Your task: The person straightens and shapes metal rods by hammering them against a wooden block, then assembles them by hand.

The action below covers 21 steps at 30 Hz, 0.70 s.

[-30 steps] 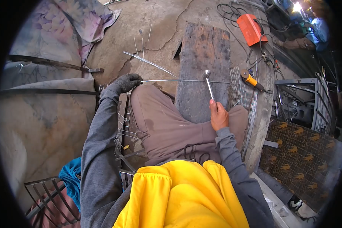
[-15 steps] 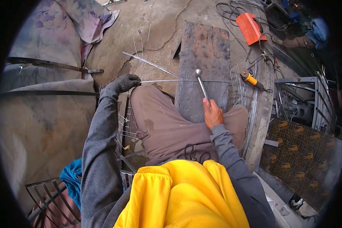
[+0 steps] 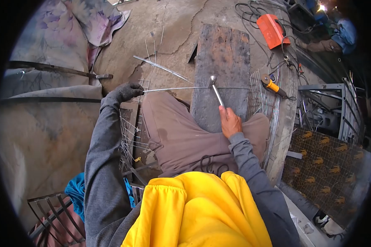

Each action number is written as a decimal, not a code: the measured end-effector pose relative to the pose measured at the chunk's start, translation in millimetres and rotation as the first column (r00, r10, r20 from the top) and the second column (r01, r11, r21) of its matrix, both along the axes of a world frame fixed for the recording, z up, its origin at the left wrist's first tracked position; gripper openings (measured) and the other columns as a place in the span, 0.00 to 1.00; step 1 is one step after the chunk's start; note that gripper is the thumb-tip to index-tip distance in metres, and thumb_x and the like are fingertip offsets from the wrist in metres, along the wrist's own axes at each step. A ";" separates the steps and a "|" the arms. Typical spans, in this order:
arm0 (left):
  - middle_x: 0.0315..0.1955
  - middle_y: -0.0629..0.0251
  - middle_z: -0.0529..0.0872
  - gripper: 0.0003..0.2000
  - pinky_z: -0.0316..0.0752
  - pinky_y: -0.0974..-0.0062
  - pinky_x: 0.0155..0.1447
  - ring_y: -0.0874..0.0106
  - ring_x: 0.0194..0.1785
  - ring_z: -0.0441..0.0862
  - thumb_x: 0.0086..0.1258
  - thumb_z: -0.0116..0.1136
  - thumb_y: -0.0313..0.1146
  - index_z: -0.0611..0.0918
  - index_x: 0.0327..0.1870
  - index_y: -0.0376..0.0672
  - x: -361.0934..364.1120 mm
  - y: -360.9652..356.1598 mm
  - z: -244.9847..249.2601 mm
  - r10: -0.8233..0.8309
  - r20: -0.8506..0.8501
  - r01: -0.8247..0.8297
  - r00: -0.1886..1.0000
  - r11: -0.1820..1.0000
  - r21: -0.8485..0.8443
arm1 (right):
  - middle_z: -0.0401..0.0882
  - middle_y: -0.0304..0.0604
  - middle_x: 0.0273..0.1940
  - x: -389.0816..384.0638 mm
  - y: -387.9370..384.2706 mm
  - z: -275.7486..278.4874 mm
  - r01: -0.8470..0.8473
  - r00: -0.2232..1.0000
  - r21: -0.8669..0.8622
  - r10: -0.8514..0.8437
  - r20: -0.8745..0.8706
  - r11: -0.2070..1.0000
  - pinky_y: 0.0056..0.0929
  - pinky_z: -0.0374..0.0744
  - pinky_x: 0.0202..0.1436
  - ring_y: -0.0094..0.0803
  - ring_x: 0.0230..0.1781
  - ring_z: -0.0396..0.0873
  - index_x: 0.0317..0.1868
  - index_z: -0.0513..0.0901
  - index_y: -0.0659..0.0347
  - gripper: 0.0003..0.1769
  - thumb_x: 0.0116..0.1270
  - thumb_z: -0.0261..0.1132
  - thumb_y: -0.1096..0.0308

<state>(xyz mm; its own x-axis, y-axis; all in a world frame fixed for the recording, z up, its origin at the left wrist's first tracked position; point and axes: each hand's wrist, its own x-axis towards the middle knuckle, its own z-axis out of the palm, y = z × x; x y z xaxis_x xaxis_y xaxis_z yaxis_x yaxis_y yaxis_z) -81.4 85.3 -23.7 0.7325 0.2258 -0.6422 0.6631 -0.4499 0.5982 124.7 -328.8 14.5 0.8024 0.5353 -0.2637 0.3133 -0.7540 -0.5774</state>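
Observation:
My left hand (image 3: 130, 91), in a dark grey glove, is closed on one end of a thin metal rod (image 3: 169, 89). From there the rod runs right, over my knee and across a dark, worn wooden board (image 3: 222, 49). My bare right hand (image 3: 231, 122) grips the handle of a hammer (image 3: 217, 94). Its shiny rounded head overlaps the rod on the board in this view. Several more thin rods (image 3: 160, 68) lie on the concrete beyond my left knee.
An angle grinder (image 3: 273, 85) with a yellow body rests on wire mesh (image 3: 259, 92) right of the board. Farther back stand an orange welding machine (image 3: 272, 31) and tangled cables. At far right is a metal frame (image 3: 344, 107); a person in blue (image 3: 345, 35) crouches near bright sparks.
My left hand has moved left with the rod, drawing it along the board. The hammer head has shifted slightly left. A bright glow has appeared at the top right.

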 end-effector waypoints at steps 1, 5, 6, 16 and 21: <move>0.40 0.67 0.88 0.15 0.75 0.73 0.54 0.75 0.44 0.81 0.69 0.63 0.40 0.85 0.49 0.38 -1.3 3.8 -4.1 0.021 -0.010 -0.021 1.000 1.000 -0.021 | 0.79 0.60 0.25 0.6 -1.8 -1.9 0.003 1.000 0.002 -0.003 0.003 1.000 0.55 0.72 0.34 0.63 0.30 0.78 0.34 0.74 0.62 0.26 0.74 0.55 0.44; 0.40 0.68 0.88 0.16 0.75 0.73 0.54 0.76 0.44 0.81 0.69 0.64 0.40 0.85 0.49 0.38 -11.2 8.2 -9.4 0.054 -0.028 -0.055 0.998 0.998 -0.041 | 0.79 0.60 0.26 -1.8 -4.8 -2.4 -0.014 1.000 0.024 0.014 0.001 1.000 0.56 0.72 0.34 0.64 0.30 0.78 0.33 0.74 0.62 0.27 0.74 0.54 0.43; 0.41 0.67 0.88 0.16 0.75 0.73 0.54 0.76 0.44 0.81 0.69 0.64 0.40 0.85 0.50 0.38 -12.6 10.4 -9.9 0.034 -0.044 -0.036 0.998 0.998 -0.055 | 0.79 0.60 0.26 -0.9 -4.7 -4.5 -0.029 0.999 -0.030 0.029 0.017 0.999 0.56 0.72 0.35 0.64 0.30 0.78 0.33 0.74 0.62 0.27 0.74 0.54 0.43; 0.38 0.65 0.87 0.16 0.76 0.70 0.47 0.74 0.41 0.81 0.69 0.62 0.43 0.85 0.48 0.40 -34.4 24.8 -14.3 0.013 -0.008 -0.013 1.000 1.000 -0.019 | 0.80 0.60 0.27 5.2 -1.0 7.1 -0.045 0.999 -0.039 0.045 -0.001 0.998 0.57 0.72 0.36 0.65 0.31 0.77 0.34 0.74 0.62 0.27 0.75 0.52 0.42; 0.40 0.65 0.88 0.16 0.76 0.70 0.48 0.73 0.42 0.82 0.69 0.63 0.43 0.85 0.49 0.40 -41.4 27.0 -13.0 0.062 -0.012 -0.062 0.998 0.996 -0.068 | 0.80 0.62 0.29 -0.8 0.8 7.7 -0.034 0.997 -0.106 0.026 -0.076 0.994 0.58 0.72 0.38 0.65 0.34 0.78 0.35 0.74 0.63 0.30 0.74 0.50 0.40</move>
